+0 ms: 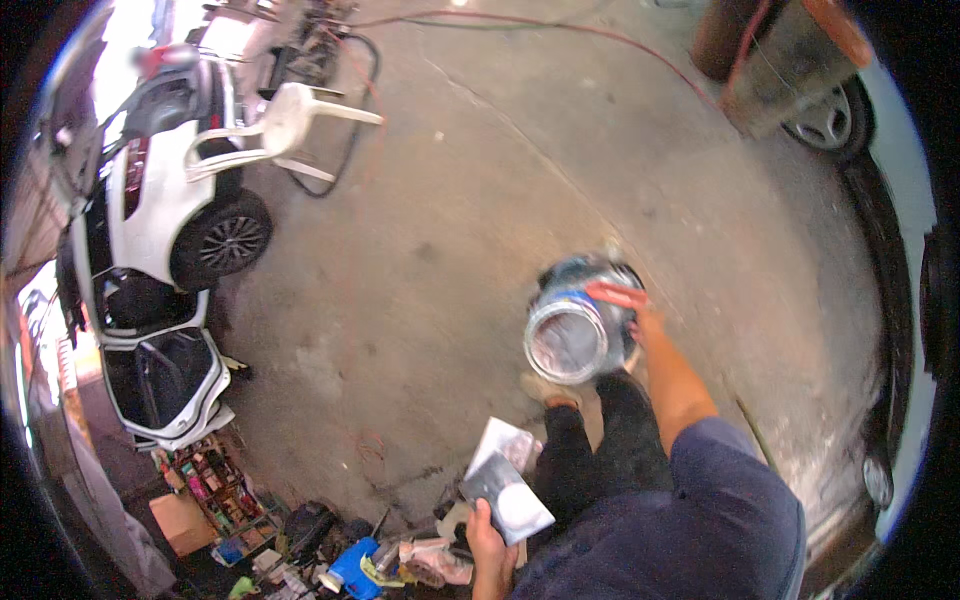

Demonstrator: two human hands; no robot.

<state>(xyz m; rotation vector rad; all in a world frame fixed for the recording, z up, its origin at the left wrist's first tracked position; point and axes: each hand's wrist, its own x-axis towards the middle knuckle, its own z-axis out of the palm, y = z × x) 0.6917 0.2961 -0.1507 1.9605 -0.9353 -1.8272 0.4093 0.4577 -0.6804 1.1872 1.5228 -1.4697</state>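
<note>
My left hand (487,545) is closed on the edge of a flat grey rectangular board (492,482) with a rounded white patch on it. Behind that board shows a second pale flat piece (499,440); whether my fingers also hold it is unclear. My right arm reaches forward, and the right hand (640,326) is closed around a flat red strip-like tool (616,293), blurred. It is above the side of a round metal can (567,343) with a silver rim and a greyish inside. A dark rounded shape behind the can is smeared by motion.
A white car (155,205) with its tailgate raised stands left, a white plastic chair (290,120) beside it. Shelves of supplies (215,490) and a blue container (355,570) lie lower left. Brown drums (790,65) and another car's wheel (830,122) are right. A red hose (610,38) crosses the concrete floor.
</note>
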